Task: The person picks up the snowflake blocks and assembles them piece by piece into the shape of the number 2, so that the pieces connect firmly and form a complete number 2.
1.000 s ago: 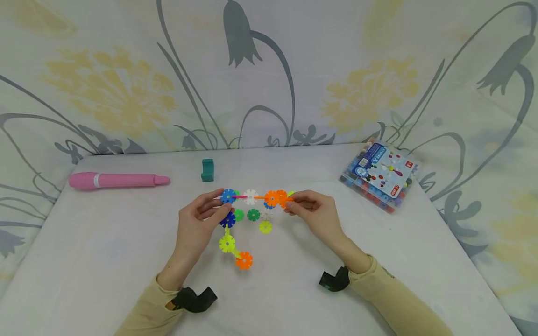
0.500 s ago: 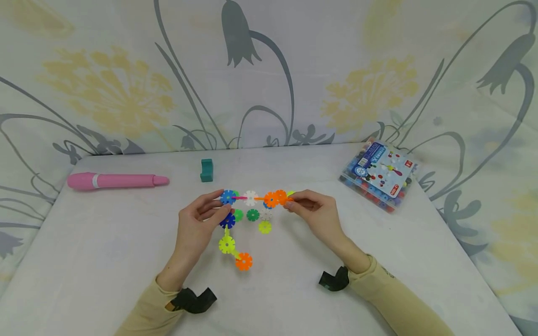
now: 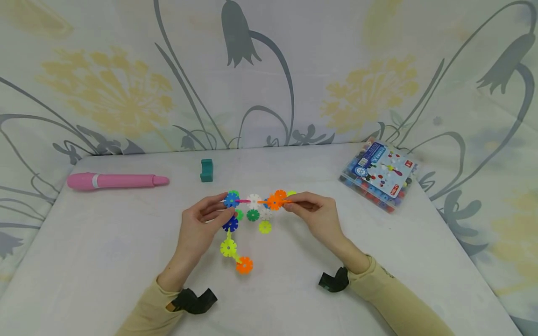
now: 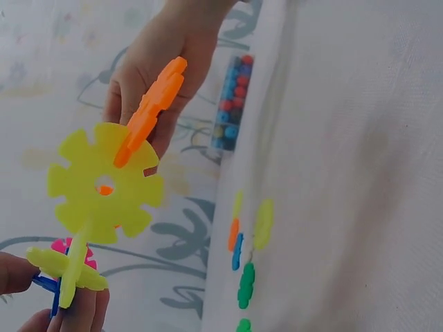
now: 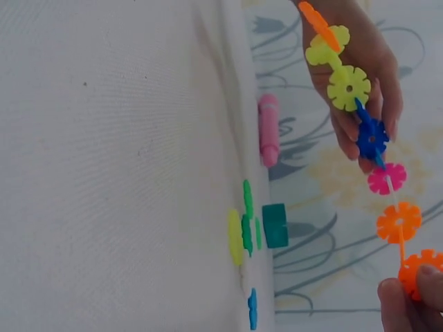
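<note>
A chain of interlocking plastic snowflake discs is held over the table between both hands. My left hand (image 3: 199,228) pinches it at the blue discs (image 3: 230,224). From there, yellow discs (image 3: 228,248) hang toward me, ending in an orange disc (image 3: 244,265). The other way run a pink disc (image 5: 386,178), a white disc (image 3: 253,201) and an orange disc (image 5: 399,223). My right hand (image 3: 315,214) pinches the orange disc (image 5: 421,270) at the far right end, between thumb and fingers; it shows nearly edge-on in the head view.
Loose discs lie under the chain, among them a dark green disc (image 3: 253,215) and a yellow disc (image 3: 265,227). Behind are a pink microphone-shaped toy (image 3: 117,181), a teal block (image 3: 207,170) and a clear box of coloured beads (image 3: 380,175). A patterned cloth hangs at the back.
My left hand and the chain have shifted slightly right and toward me. The end orange disc in my right hand has turned from partly face-on to edge-on in the head view.
</note>
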The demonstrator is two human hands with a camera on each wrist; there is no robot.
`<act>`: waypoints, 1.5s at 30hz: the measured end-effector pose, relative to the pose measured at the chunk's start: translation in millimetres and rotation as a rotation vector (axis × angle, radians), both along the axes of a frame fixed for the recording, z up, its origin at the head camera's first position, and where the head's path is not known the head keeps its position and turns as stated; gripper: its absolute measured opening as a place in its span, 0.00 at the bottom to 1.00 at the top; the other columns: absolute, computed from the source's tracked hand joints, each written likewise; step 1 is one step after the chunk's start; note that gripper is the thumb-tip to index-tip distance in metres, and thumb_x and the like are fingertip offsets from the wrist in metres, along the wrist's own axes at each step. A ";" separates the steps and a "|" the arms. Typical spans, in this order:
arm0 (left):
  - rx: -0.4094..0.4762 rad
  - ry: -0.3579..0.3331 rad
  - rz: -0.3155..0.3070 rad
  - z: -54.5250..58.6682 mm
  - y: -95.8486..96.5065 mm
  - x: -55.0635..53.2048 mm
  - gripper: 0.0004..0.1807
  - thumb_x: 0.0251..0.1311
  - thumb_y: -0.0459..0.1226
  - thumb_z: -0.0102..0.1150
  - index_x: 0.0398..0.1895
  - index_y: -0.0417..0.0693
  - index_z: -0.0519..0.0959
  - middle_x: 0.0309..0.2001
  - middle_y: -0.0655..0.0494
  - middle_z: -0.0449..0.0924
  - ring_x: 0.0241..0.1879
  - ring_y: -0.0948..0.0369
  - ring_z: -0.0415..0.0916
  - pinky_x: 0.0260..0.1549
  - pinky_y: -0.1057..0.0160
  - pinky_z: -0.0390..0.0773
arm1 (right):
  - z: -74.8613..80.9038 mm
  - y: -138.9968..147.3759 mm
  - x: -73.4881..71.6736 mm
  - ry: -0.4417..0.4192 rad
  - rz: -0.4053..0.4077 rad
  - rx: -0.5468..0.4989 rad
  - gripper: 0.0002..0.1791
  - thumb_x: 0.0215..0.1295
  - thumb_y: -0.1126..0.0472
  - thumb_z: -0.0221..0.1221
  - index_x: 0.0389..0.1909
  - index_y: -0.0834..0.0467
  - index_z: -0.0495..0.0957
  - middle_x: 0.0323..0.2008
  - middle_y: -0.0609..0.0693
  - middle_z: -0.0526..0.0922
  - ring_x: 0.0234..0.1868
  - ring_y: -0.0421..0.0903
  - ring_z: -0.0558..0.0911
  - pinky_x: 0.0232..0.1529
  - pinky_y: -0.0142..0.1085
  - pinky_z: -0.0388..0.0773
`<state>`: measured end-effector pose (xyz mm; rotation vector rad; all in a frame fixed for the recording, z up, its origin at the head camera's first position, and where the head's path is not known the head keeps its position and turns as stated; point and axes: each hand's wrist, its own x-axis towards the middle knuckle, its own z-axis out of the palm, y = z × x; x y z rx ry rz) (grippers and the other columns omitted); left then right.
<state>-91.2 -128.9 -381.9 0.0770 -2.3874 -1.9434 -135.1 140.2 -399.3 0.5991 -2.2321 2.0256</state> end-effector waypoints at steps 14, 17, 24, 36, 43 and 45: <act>0.011 -0.020 0.015 1.3 1.3 0.2 0.22 0.63 0.35 0.67 0.60 0.46 0.79 0.46 0.42 0.84 0.37 0.71 0.83 0.43 0.73 0.81 | 1.7 -1.1 0.5 -0.059 0.013 -0.150 0.11 0.62 0.71 0.65 0.42 0.75 0.81 0.38 0.51 0.87 0.38 0.47 0.89 0.46 0.44 0.84; 0.037 -0.027 0.028 1.7 0.9 -0.5 0.21 0.63 0.34 0.66 0.60 0.46 0.80 0.45 0.42 0.84 0.37 0.70 0.84 0.43 0.72 0.82 | 3.2 -2.3 0.9 -0.087 0.006 -0.159 0.11 0.63 0.71 0.65 0.42 0.75 0.81 0.36 0.51 0.88 0.37 0.47 0.89 0.46 0.44 0.84; 0.065 -0.037 0.023 1.5 0.8 -0.7 0.21 0.63 0.34 0.66 0.60 0.45 0.80 0.44 0.42 0.84 0.36 0.69 0.84 0.42 0.71 0.82 | 2.2 -1.9 0.8 -0.093 -0.021 -0.156 0.11 0.62 0.72 0.65 0.41 0.76 0.81 0.35 0.51 0.89 0.36 0.47 0.89 0.45 0.43 0.85; -0.011 -0.027 0.004 2.0 2.0 1.5 0.21 0.62 0.36 0.68 0.59 0.46 0.80 0.44 0.44 0.84 0.41 0.62 0.84 0.42 0.72 0.81 | 0.4 -0.4 2.0 0.008 -0.012 -0.137 0.08 0.60 0.71 0.66 0.38 0.73 0.83 0.34 0.55 0.88 0.35 0.49 0.89 0.44 0.45 0.85; -0.009 -0.038 -0.025 -2.0 6.0 3.6 0.21 0.62 0.36 0.68 0.59 0.44 0.81 0.43 0.45 0.84 0.41 0.59 0.85 0.42 0.72 0.82 | 2.2 -0.3 3.6 0.128 -0.041 -0.140 0.07 0.59 0.75 0.65 0.37 0.75 0.83 0.34 0.57 0.88 0.34 0.47 0.89 0.41 0.43 0.85; 0.007 -0.058 -0.037 -5.2 8.3 4.3 0.20 0.62 0.36 0.67 0.58 0.44 0.81 0.42 0.45 0.84 0.39 0.60 0.86 0.41 0.72 0.82 | 4.9 -0.6 3.8 0.169 -0.047 -0.134 0.06 0.59 0.76 0.65 0.37 0.75 0.84 0.34 0.60 0.87 0.34 0.47 0.89 0.40 0.44 0.85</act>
